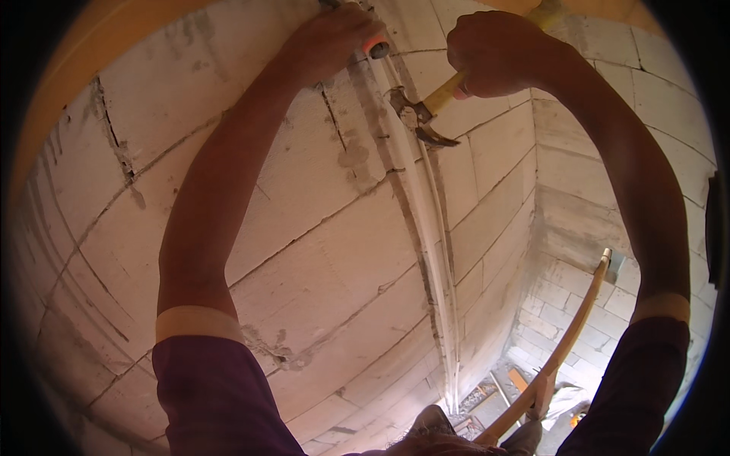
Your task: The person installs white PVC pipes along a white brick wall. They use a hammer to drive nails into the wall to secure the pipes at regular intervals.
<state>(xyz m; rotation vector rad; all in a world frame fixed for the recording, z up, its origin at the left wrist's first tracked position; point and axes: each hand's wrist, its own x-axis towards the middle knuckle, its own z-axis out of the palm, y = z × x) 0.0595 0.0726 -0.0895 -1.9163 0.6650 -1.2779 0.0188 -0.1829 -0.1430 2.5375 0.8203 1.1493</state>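
A claw hammer [417,120] with a yellowish handle is gripped in my closed right hand [498,55], its worn metal head in front of the wall groove. To its left, my left hand [334,44] is raised against the block wall. Its fingers wrap round a short chisel-like tool [376,48] with an orange part and a round, dark end toward the hammer; most of it is hidden by the hand. The hammer head is apart from that tool. Pale pipes [418,190] run lengthwise along the groove, passing beside both hands.
The wall of large pale blocks [327,251] has dark joints, cracks and smears. A long curved-looking wooden pole [570,334] slants at the lower right. Debris [479,395] lies on the floor far below. An orange-brown surface [99,57] borders the wall's top left.
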